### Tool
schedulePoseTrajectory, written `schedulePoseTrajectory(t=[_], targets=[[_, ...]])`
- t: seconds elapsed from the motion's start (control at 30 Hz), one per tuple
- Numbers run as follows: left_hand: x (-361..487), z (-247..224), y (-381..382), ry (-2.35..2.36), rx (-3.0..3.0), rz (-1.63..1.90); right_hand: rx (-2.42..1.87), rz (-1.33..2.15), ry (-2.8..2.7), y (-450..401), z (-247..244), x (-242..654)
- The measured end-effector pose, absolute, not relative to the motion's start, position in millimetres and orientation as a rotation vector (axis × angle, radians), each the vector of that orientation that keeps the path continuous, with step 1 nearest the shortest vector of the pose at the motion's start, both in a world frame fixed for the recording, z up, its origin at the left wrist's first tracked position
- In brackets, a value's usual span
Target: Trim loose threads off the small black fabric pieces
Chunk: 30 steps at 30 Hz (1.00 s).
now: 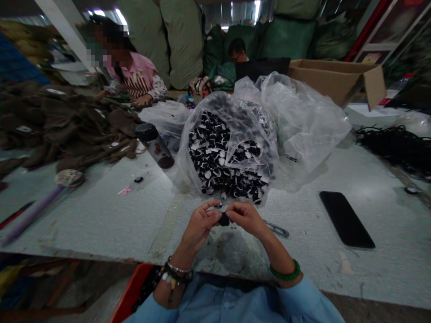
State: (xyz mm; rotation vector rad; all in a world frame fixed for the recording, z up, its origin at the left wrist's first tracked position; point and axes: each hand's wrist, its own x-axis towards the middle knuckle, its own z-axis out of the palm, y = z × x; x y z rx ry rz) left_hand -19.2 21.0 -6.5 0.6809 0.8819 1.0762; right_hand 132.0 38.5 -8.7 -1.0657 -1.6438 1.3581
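Note:
Between my two hands is a small black piece (224, 219), too small for me to tell its kind. My left hand (202, 222) pinches its left side, and the fingertips of my right hand (245, 216) close on its right side. Just beyond my fingers stands a clear plastic bag (185, 152), its open side showing many small black and white pieces (212, 154). A grey utility knife (278, 229) lies on the table beside my right forearm, partly hidden by it.
A black phone (346, 220) lies at the right, with black cords (397, 146) behind it. A dark-lidded bottle (155, 146) stands left of the bag. Brown fabric items (67, 121) are heaped at the left, near a purple-handled stick (37, 215). Two people sit across the table by a cardboard box (330, 80).

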Motion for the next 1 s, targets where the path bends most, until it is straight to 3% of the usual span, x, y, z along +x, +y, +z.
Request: schedulePoseTrajectory(t=[0.13,0.23,0.63,0.87,1.0], targets=[[-12,-10,20,0.916,0.699,1.228,-1.293,0.937,-1.69,29,-2,133],[-7,-13,18,0.959,0.749,1.309,-1.343,0.872,-1.761,21,-2,132],[-9,-18,4,0.895,0.804,1.286,-1.224,1.344,-1.682,14,-16,124],[-2,-17,-7,1.098,0.916,1.334,-1.35,0.409,-1.977,7,-24,118],[2,-17,-11,1.091,0.887,1.354,-1.272,0.22,-2.037,3,-33,115]])
